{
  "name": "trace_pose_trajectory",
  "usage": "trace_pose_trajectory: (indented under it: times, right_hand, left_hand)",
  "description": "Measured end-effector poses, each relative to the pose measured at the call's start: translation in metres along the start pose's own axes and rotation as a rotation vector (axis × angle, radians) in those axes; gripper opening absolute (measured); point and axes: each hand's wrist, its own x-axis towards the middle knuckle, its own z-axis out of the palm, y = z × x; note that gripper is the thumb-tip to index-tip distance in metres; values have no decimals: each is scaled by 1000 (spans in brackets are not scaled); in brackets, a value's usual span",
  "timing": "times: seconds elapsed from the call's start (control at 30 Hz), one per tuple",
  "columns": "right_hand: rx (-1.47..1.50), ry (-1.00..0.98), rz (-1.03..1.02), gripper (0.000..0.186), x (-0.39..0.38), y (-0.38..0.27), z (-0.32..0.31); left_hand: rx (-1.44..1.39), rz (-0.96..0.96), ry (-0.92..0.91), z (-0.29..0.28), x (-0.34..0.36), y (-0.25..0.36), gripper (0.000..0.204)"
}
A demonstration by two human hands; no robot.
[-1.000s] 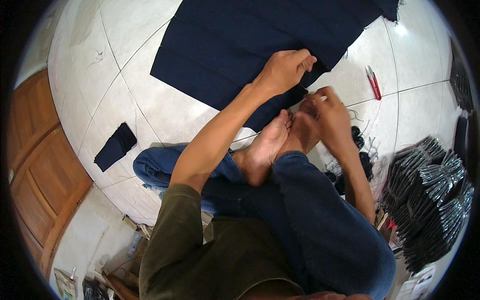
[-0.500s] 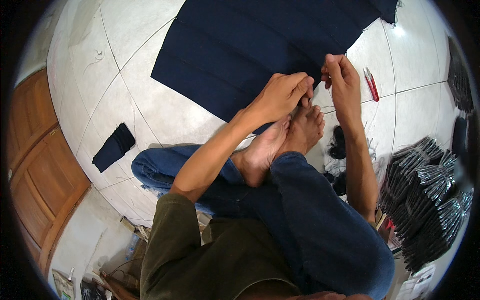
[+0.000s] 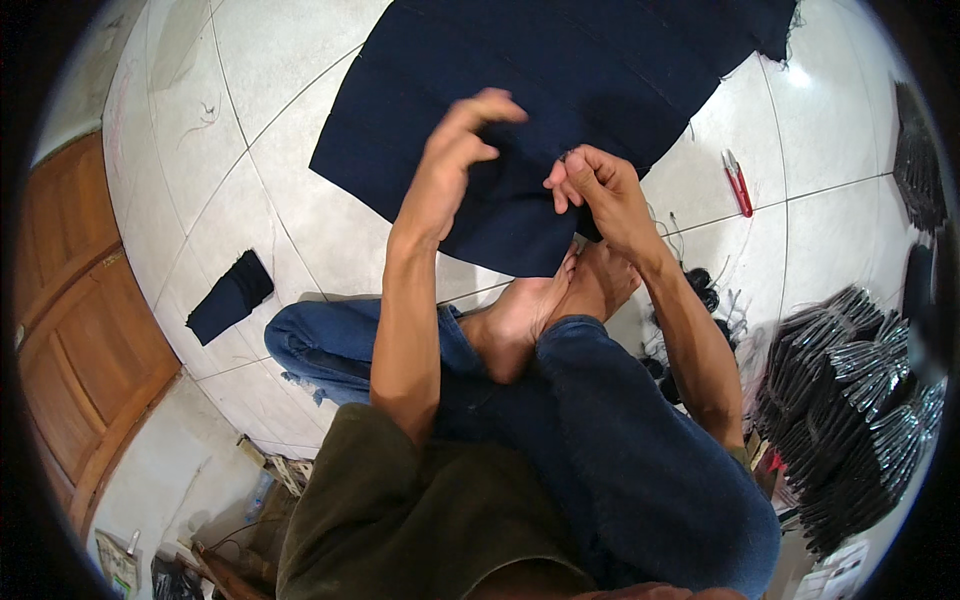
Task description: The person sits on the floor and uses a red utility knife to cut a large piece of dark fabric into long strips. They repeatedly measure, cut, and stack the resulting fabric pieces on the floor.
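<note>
My left hand (image 3: 440, 175) is raised over the large dark navy cloth (image 3: 420, 70), left of my other hand, with curved fingers apart and slightly blurred. My right hand (image 3: 600, 195) is closed in a pinch over the cloth, with a tiny dark bit at the thumb and forefinger, too small to name. The cloth lies on the floor, its near edge reaching my bare feet (image 3: 510, 330). Red-handled thread snips (image 3: 740, 190) lie to the right of it.
A small folded navy piece (image 3: 230, 295) lies on the tiled floor (image 3: 180, 200) at the left, beside a wooden door (image 3: 90, 380). At the right are dark thread bundles (image 3: 700, 290), piles of shiny black strips (image 3: 840, 410) and another dark stack (image 3: 910, 150).
My left hand has moved left and up, its fingers spreading. My right hand has shifted left from the cloth's right edge. The near cloth edge now lies lower, over my toes.
</note>
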Motion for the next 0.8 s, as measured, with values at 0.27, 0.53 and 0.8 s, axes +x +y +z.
trace_pose_trajectory:
  times: [0.27,0.53,0.8]
  right_hand:
    - [-243,87,-72,28,-15,23,21]
    - [-171,545,-111,13,-115,-36,-21]
    - [-879,698,-258,23,-227,-76,-100]
  left_hand:
    - [784,-300,688,57,88,-32,129]
    - [1120,56,834,17,111,-82,102]
    - [1109,-113,786,0,104,-52,99]
